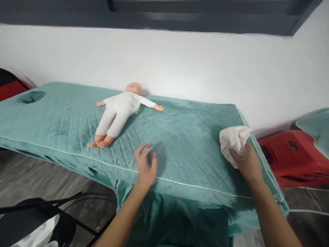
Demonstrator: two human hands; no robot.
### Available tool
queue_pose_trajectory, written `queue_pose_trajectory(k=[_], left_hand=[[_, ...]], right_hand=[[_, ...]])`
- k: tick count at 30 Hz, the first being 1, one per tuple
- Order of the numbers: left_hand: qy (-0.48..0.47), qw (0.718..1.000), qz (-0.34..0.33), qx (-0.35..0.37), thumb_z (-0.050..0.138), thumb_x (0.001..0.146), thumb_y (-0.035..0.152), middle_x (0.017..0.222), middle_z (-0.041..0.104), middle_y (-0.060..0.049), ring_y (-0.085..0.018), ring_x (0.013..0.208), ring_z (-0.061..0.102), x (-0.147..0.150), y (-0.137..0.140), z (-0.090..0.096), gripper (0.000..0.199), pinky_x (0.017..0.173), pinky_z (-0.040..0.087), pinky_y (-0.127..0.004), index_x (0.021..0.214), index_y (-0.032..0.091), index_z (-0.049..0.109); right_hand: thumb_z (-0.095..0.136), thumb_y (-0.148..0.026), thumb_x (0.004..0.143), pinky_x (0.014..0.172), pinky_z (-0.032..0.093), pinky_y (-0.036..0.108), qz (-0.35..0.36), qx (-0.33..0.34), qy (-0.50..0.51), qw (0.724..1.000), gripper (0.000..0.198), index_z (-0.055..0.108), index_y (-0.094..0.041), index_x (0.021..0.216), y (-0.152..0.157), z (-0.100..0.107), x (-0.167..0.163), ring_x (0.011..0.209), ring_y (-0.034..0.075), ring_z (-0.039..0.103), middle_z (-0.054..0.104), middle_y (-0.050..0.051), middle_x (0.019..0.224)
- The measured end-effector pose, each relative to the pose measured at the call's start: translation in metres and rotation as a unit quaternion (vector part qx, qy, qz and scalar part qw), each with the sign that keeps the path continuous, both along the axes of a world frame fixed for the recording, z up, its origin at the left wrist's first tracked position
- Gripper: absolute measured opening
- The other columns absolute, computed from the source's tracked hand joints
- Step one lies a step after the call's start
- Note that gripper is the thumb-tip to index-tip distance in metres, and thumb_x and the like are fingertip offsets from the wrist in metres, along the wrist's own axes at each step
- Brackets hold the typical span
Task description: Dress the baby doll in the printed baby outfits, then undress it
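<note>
A baby doll (120, 104) in a white body suit lies on its back on the green quilted bed cover (185, 147), arms spread, its head near the wall. My right hand (248, 163) grips a bunched white cloth (234, 140) with faint markings at the right end of the bed; what kind of cloth it is does not show. Over the near edge of the bed hovers my left hand (147, 163), fingers curled apart with nothing in them, to the right of the doll's feet.
Beyond the bed's right end stands a red plastic stool (299, 157), with green fabric (316, 128) beside it. The bed has a face hole (32, 97) at its left. A white wall (180, 61) runs along the far side. Black straps and a dark bag (38, 219) are at lower left.
</note>
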State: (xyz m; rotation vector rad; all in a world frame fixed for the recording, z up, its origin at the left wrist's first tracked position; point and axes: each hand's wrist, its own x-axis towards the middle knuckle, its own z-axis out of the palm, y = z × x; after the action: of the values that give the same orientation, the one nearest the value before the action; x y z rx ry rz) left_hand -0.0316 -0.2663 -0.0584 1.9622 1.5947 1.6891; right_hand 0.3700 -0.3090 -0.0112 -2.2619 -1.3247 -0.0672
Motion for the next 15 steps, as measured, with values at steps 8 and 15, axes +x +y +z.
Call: queue_pose_trajectory(k=[8,15], left_hand=[[-0.282,0.839,-0.350,-0.307,0.070,0.086,0.038,0.107,0.073,-0.009,-0.021,0.096,0.068,0.111,0.103,0.012,0.028,0.099,0.051,-0.040,0.109,0.021,0.071],[-0.589,0.635,-0.408,-0.289,0.072,0.080,0.060,0.148,0.056,-0.006,-0.025,0.128,0.060,0.091,0.106,0.019,0.072,0.107,0.049,-0.044,0.144,0.038,0.049]], right_hand=[[0.061,-0.039,0.084,0.080,0.053,0.044,0.097,0.171,0.123,0.973,0.035,0.063,-0.019,0.113,0.045,0.007,-0.041,0.088,0.027,0.066,0.071,0.010,0.099],[0.053,-0.022,0.091,0.117,0.032,0.059,0.438,0.094,-0.045,0.893,0.024,0.066,-0.022,0.111,0.091,0.006,-0.128,0.133,0.033,0.051,0.059,0.013,0.142]])
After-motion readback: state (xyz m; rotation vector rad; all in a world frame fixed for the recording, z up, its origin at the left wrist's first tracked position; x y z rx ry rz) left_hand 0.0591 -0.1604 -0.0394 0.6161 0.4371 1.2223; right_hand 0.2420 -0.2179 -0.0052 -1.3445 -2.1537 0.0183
